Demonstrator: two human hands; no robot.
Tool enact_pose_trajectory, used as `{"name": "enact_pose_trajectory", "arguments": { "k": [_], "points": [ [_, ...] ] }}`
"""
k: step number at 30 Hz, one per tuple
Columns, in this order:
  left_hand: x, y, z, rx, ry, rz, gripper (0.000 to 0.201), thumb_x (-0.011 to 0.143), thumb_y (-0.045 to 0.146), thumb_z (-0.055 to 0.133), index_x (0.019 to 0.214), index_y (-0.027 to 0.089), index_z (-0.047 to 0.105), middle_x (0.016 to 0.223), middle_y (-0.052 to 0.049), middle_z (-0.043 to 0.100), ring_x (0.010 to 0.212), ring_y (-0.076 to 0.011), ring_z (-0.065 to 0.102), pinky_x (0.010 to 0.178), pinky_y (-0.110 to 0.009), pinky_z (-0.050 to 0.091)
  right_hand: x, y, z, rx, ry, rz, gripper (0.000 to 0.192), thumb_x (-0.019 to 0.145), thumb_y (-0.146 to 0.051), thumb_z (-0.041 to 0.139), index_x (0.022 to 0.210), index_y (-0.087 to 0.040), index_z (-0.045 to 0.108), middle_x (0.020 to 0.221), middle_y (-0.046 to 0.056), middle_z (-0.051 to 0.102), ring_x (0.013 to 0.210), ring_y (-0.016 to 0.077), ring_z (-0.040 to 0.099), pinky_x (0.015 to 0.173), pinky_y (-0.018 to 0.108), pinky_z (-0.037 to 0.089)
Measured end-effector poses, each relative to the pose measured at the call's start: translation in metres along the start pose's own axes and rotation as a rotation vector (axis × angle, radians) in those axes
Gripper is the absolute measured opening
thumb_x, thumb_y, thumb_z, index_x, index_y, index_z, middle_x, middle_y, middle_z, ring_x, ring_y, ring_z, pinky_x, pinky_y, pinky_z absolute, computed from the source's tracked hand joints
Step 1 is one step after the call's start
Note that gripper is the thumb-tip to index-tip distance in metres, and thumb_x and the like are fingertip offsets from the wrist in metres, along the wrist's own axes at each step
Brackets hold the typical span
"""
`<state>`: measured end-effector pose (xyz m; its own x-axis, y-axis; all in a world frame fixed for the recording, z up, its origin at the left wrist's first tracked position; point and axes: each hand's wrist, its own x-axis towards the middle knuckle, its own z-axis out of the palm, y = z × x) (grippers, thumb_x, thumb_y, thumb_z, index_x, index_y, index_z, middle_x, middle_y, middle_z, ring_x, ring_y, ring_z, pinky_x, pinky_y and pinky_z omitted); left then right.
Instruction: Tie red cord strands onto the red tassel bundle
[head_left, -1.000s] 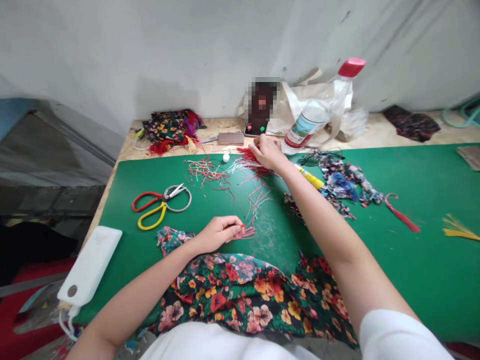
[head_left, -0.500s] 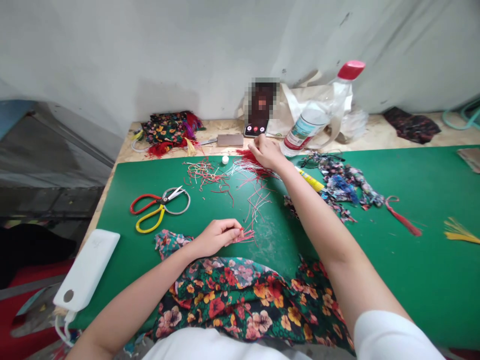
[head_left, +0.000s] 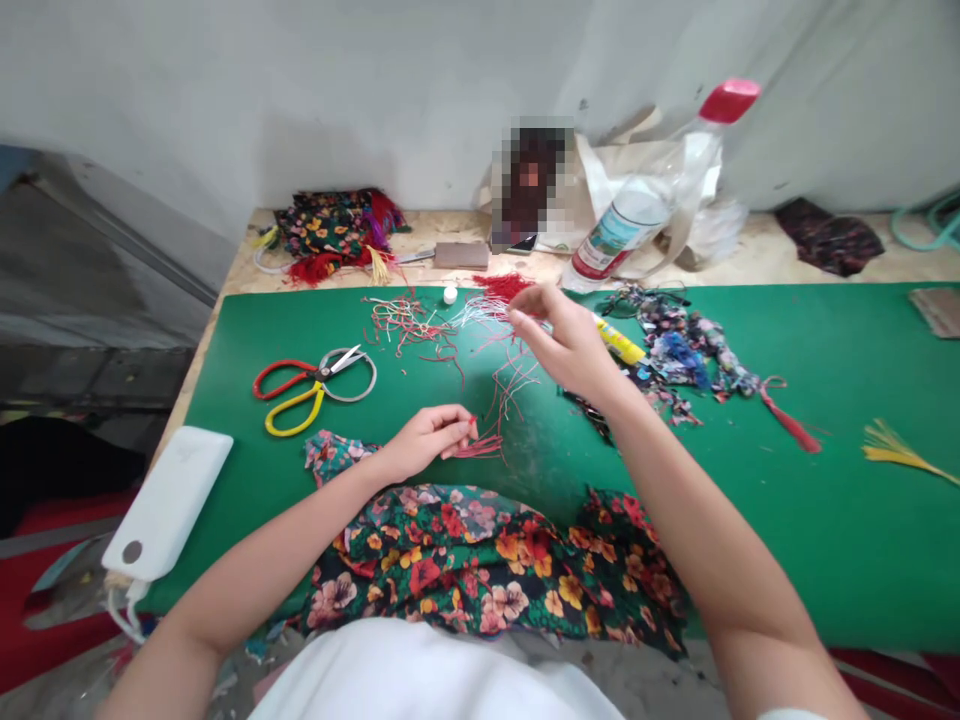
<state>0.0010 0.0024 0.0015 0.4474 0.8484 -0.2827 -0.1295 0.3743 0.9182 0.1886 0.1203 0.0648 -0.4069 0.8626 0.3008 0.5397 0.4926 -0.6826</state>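
**Two hands among red cords on a green mat**

I am looking down from the head camera at a green mat (head_left: 825,560) laid over a wooden table (head_left: 757,262) against a pale wall.

My left hand (head_left: 424,440) rests low on the mat near the centre. Its fingers are closed in a pinch on a small bundle of red cords (head_left: 480,447), whose ends stick out to the right and lie flat on the mat.

My right hand (head_left: 574,345) is raised above the mat, further back and to the right of the left hand. Its thumb and forefinger are drawn together at the tips; I cannot tell whether they have hold of a cord. Just behind it lies a loose scatter of red and white cords (head_left: 420,325), with a red tassel heap (head_left: 501,287) at the mat's far edge.

To the left lie scissors (head_left: 311,385) with one red and one yellow handle, and a white power bank (head_left: 166,502) hangs over the mat's left edge. Floral fabric (head_left: 487,570) is bunched at the near edge, touching my left wrist. To the right of my right hand are a yellow glue tube (head_left: 619,342), fabric scraps (head_left: 686,360) and a tilted clear bottle (head_left: 645,205) with a red cap.
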Motion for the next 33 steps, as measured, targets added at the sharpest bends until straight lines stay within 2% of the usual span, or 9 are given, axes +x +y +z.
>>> {"name": "enact_pose_trajectory", "arguments": {
  "k": [4,7,10,14,23,27,30,33],
  "points": [
    [0.001,0.001,0.001,-0.097,0.040,0.012,0.032,0.079,0.043,0.061,0.079,0.012,0.056,0.063,0.004,0.050,0.046,-0.0008,0.037,0.048,-0.018,0.025,-0.053,-0.027,0.023,0.321,-0.029,0.106,0.021,0.091,-0.039,0.046,0.091,-0.020,0.054,0.077,0.001,0.059,0.070,0.0139,0.055,0.066,0.029,0.043],
    [0.001,0.002,0.001,-0.119,0.062,-0.004,0.033,0.078,0.043,0.062,0.077,0.012,0.055,0.062,0.004,0.049,0.045,-0.0005,0.036,0.048,-0.018,0.026,-0.079,-0.027,0.048,0.438,0.011,0.175,0.019,0.089,-0.038,0.048,0.092,-0.021,0.054,0.078,0.000,0.057,0.071,0.0129,0.053,0.066,0.028,0.043],
    [0.001,0.003,0.000,-0.112,0.052,-0.002,0.031,0.078,0.042,0.062,0.077,0.012,0.054,0.062,0.004,0.049,0.046,-0.0007,0.036,0.047,-0.018,0.026,-0.093,-0.022,0.063,0.535,-0.069,0.192,0.022,0.089,-0.040,0.050,0.097,-0.021,0.054,0.077,0.000,0.056,0.069,0.0127,0.053,0.064,0.027,0.044],
    [0.001,0.002,-0.001,-0.081,0.019,0.005,0.031,0.078,0.041,0.061,0.074,0.012,0.052,0.062,0.005,0.048,0.047,-0.0016,0.037,0.046,-0.018,0.027,-0.098,-0.018,0.064,0.545,-0.167,0.103,0.023,0.086,-0.038,0.056,0.102,-0.022,0.058,0.080,0.001,0.059,0.067,0.0123,0.053,0.061,0.027,0.044],
    [-0.001,0.006,-0.002,0.035,-0.054,-0.020,0.033,0.079,0.044,0.059,0.073,0.012,0.055,0.060,0.004,0.048,0.050,-0.0033,0.038,0.047,-0.018,0.030,-0.096,-0.012,0.063,0.574,-0.167,0.108,0.018,0.084,-0.039,0.061,0.084,-0.021,0.063,0.071,0.000,0.057,0.063,0.0122,0.053,0.059,0.027,0.044],
    [-0.003,0.007,-0.001,0.089,-0.069,0.008,0.034,0.081,0.046,0.057,0.076,0.012,0.057,0.062,0.003,0.048,0.051,-0.0037,0.038,0.048,-0.018,0.031,-0.096,-0.013,0.064,0.584,-0.128,0.093,0.018,0.084,-0.036,0.061,0.074,-0.021,0.059,0.069,0.000,0.058,0.061,0.0119,0.053,0.058,0.027,0.043],
    [-0.004,0.008,0.001,0.125,-0.060,0.038,0.034,0.083,0.046,0.055,0.078,0.012,0.058,0.063,0.003,0.047,0.052,-0.0039,0.038,0.048,-0.018,0.032,-0.097,-0.014,0.064,0.497,-0.070,-0.026,0.014,0.085,-0.029,0.060,0.074,-0.021,0.058,0.067,-0.001,0.058,0.063,0.0128,0.053,0.061,0.029,0.043],
    [-0.005,0.007,0.002,0.151,-0.035,0.081,0.035,0.082,0.047,0.057,0.077,0.013,0.059,0.069,0.002,0.048,0.053,-0.0038,0.039,0.049,-0.019,0.034,-0.100,-0.016,0.064,0.367,-0.002,-0.110,0.006,0.086,-0.027,0.057,0.082,-0.023,0.055,0.070,0.000,0.056,0.066,0.0145,0.051,0.065,0.032,0.044]
  ]
}}
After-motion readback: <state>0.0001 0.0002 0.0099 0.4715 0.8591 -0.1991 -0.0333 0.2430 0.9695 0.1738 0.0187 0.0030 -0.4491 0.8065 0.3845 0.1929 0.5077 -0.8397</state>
